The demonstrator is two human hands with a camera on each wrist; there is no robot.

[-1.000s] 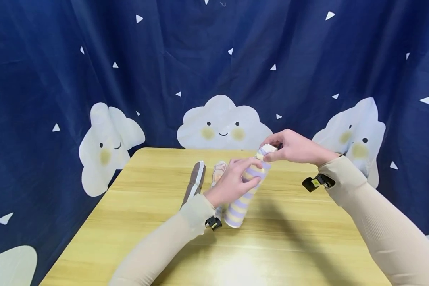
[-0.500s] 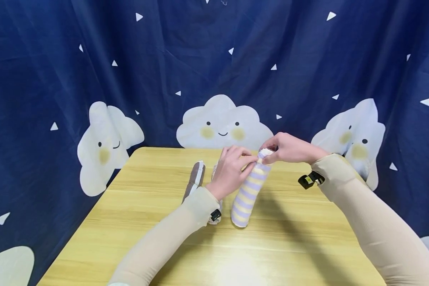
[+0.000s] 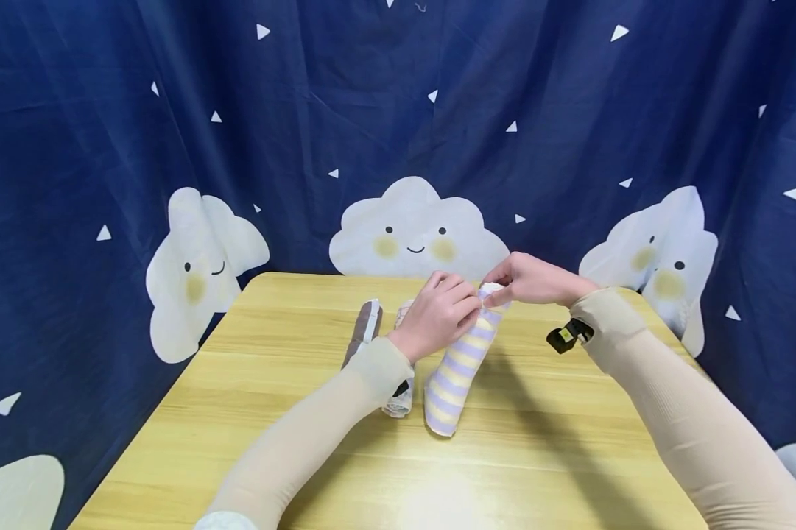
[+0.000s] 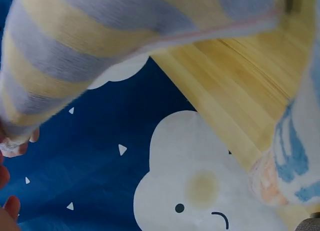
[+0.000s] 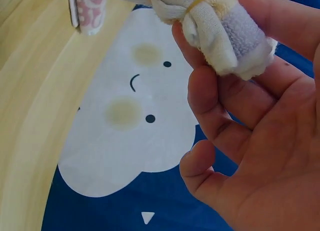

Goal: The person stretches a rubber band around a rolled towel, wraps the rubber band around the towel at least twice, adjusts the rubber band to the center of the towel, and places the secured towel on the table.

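A rolled towel with purple and yellow stripes slants up from the table, its far end raised. My right hand pinches that white-tipped end between thumb and fingers. Beside it, my left hand curls its fingers in at the towel's upper part; its fingertips are mostly hidden. The right wrist view shows a thin yellow band around the towel near its end, with folded white cloth bunched there. Across the left wrist view the striped towel passes close to the camera.
Left of the striped towel lie a brown-and-white roll and a patterned pale roll, partly covered by my left hand and wrist. They rest on a wooden table. A dark blue curtain with smiling clouds hangs behind.
My left hand's spread fingers have drawn together and curled at the towel's upper end. My right hand has shifted slightly down and left. The towel's lower end has swung a little.
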